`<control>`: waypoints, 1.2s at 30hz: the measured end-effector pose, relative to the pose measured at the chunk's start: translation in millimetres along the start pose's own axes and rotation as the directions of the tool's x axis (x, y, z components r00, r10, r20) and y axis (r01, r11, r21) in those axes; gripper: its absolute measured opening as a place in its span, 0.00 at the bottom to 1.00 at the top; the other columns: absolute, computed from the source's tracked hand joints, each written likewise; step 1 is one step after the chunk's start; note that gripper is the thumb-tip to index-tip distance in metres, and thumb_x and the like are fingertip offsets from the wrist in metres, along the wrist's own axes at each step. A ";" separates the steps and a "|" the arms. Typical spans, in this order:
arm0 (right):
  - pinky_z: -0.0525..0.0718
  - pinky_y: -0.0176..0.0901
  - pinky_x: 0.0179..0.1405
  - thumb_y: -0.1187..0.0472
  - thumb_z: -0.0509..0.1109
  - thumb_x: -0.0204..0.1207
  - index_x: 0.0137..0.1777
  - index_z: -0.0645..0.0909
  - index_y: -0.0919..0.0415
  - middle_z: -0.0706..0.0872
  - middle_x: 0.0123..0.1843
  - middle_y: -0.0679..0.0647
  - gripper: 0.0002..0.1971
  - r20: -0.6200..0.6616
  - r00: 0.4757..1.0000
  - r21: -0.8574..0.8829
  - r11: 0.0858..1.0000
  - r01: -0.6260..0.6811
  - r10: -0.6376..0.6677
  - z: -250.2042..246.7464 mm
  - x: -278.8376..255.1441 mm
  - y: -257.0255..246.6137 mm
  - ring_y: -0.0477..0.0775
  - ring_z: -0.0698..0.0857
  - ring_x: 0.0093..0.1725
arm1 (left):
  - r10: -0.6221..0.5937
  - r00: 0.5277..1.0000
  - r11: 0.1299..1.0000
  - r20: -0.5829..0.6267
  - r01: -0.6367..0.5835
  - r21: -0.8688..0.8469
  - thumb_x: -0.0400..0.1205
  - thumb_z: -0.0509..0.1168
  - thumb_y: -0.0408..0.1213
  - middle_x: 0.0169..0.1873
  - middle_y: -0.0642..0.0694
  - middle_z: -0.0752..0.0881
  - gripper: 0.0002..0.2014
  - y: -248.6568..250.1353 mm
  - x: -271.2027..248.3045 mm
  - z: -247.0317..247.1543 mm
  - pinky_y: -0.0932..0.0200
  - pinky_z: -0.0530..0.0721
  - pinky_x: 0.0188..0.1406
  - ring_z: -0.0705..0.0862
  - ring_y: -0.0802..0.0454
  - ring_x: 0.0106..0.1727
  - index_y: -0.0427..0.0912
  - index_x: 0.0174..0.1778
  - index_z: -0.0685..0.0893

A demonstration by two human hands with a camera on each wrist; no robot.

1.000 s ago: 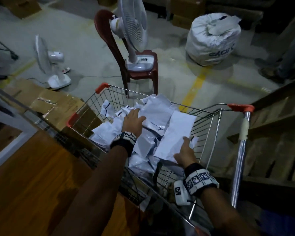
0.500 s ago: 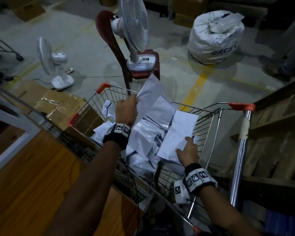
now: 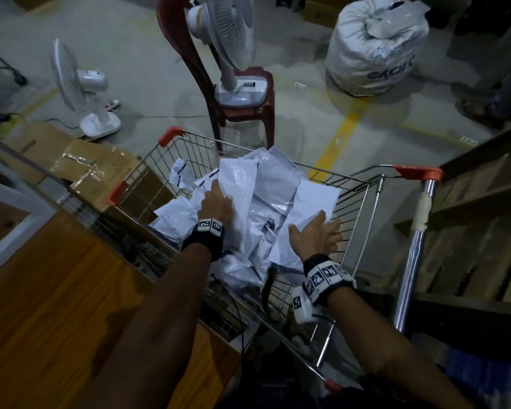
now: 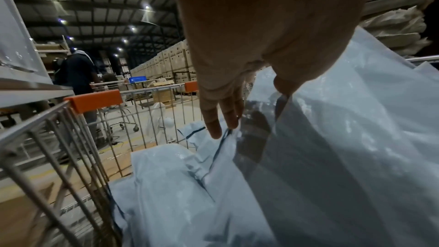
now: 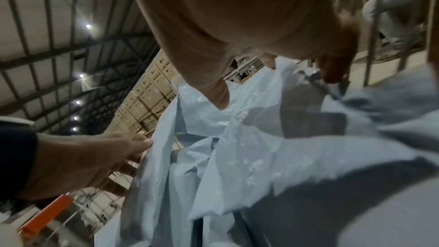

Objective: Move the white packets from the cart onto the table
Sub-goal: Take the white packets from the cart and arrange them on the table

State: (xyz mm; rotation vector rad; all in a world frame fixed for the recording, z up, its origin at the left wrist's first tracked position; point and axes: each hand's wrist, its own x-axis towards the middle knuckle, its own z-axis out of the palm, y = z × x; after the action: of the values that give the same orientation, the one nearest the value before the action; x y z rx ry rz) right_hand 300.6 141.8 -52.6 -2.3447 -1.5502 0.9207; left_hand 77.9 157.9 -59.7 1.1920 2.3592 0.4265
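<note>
A heap of white plastic packets (image 3: 257, 219) fills the wire cart (image 3: 369, 184). My left hand (image 3: 216, 200) reaches into the heap's left side and pinches the edge of a tall white packet (image 3: 238, 187) between thumb and fingers; the left wrist view shows that hand (image 4: 249, 110) with the packet (image 4: 332, 138) under the thumb. My right hand (image 3: 319, 231) lies with fingers spread on a flat white packet (image 3: 310, 202) at the cart's right side. In the right wrist view the right hand (image 5: 273, 82) hovers just over the plastic (image 5: 261, 147). The wooden table (image 3: 56, 290) is at lower left.
A red chair (image 3: 248, 110) carrying a white fan (image 3: 233, 39) stands just beyond the cart. A second fan (image 3: 83, 93) and cardboard boxes (image 3: 95, 169) are left of the cart. A big white sack (image 3: 375, 45) sits far right. Wooden shelving (image 3: 469, 231) borders the right.
My left hand raised a packet high, then brought it back down onto the heap, still holding it. My right hand let go of the flat packet's edge and spread its fingers over it.
</note>
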 end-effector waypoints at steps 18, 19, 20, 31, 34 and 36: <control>0.68 0.75 0.69 0.52 0.73 0.72 0.87 0.45 0.47 0.41 0.87 0.63 0.49 0.011 0.994 -0.067 0.992 0.111 -0.111 4.5 -12.8 -21.2 0.77 0.54 0.80 | 0.075 0.959 0.997 -0.272 -0.078 0.001 0.74 0.71 0.56 0.68 0.31 0.69 0.50 48.9 -50.1 -28.1 0.36 0.79 0.59 0.73 0.29 0.65 0.49 0.87 0.52; 0.69 0.74 0.68 0.53 0.72 0.72 0.86 0.46 0.45 0.41 0.87 0.63 0.47 -0.022 0.989 -0.046 0.988 0.145 -0.146 -0.7 -17.4 -24.1 0.77 0.56 0.79 | 0.086 0.950 0.995 -0.301 -0.096 -0.017 0.74 0.70 0.57 0.68 0.31 0.69 0.49 53.4 -57.2 -37.2 0.37 0.79 0.59 0.74 0.29 0.65 0.49 0.87 0.52; 0.72 0.73 0.67 0.53 0.71 0.73 0.86 0.48 0.44 0.43 0.87 0.62 0.46 -0.056 0.982 -0.027 0.983 0.182 -0.183 -6.9 -22.2 -27.4 0.77 0.58 0.77 | 0.089 0.941 0.994 -0.326 -0.105 -0.031 0.75 0.69 0.59 0.68 0.31 0.69 0.48 56.7 -64.8 -46.4 0.38 0.79 0.59 0.74 0.29 0.65 0.49 0.87 0.52; 0.67 0.63 0.73 0.55 0.65 0.78 0.86 0.57 0.42 0.52 0.86 0.63 0.36 -0.271 0.776 0.110 0.783 0.612 -0.569 -72.7 -145.3 -65.2 0.74 0.62 0.76 | 0.043 0.827 0.999 -0.561 -0.049 0.004 0.75 0.60 0.72 0.76 0.33 0.67 0.48 -24.3 -165.7 -121.9 0.36 0.72 0.75 0.68 0.30 0.76 0.53 0.86 0.53; 0.65 0.61 0.73 0.56 0.63 0.82 0.86 0.55 0.40 0.50 0.87 0.59 0.34 -0.192 0.733 0.154 0.718 0.679 -0.653 -69.9 -181.2 -71.3 0.71 0.60 0.78 | -0.071 0.827 0.997 -0.558 0.076 -0.013 0.74 0.54 0.74 0.75 0.33 0.67 0.48 -65.3 -197.1 -134.4 0.41 0.77 0.67 0.72 0.30 0.68 0.50 0.86 0.54; 0.65 0.61 0.72 0.55 0.61 0.82 0.86 0.53 0.40 0.50 0.87 0.59 0.34 -0.138 0.681 0.171 0.660 0.731 -0.719 -64.5 -203.3 -76.3 0.72 0.60 0.78 | -0.201 0.808 0.980 -0.553 0.171 -0.105 0.75 0.60 0.71 0.72 0.32 0.69 0.47 -82.8 -228.1 -145.5 0.42 0.78 0.61 0.74 0.31 0.63 0.51 0.86 0.55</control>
State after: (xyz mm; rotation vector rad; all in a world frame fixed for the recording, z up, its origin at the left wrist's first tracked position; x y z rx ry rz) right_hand 226.4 7.7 114.1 -1.3508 -1.9945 0.7360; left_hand 63.7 -85.3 84.3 0.8733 2.9075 0.8628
